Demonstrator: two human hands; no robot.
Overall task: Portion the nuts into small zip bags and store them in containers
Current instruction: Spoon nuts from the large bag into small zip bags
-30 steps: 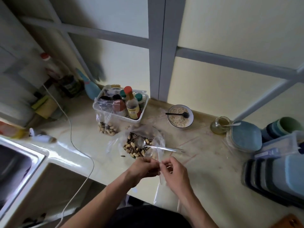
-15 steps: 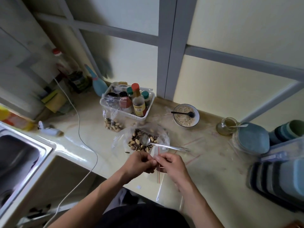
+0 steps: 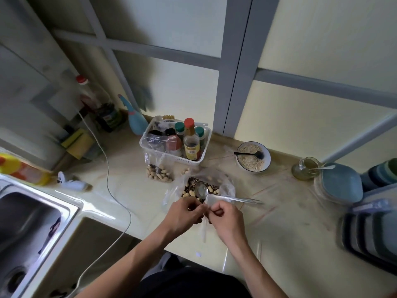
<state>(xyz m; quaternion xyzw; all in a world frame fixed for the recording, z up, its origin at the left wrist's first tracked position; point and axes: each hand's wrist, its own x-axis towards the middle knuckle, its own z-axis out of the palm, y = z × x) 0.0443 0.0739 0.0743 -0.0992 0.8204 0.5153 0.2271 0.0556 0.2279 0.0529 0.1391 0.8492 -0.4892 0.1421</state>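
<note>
While both hands meet at the counter edge, left hand [image 3: 186, 214] and right hand [image 3: 225, 218] pinch the mouth of an empty small zip bag [image 3: 209, 201] | open nut bag [image 3: 199, 186] with spoon [image 3: 217, 195] just beyond fingertips | filled zip bag [image 3: 159, 171] farther left.

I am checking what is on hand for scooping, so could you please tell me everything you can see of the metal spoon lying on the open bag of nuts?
The metal spoon looks like shiny, silvery steel, with a round bowl and a long slim handle. It lies nearly flat, bowl up, resting on the mixed nuts in the open clear bag, its handle running out to the right over the bag's edge and the counter. The bowl looks empty. Neither hand touches it.
</note>
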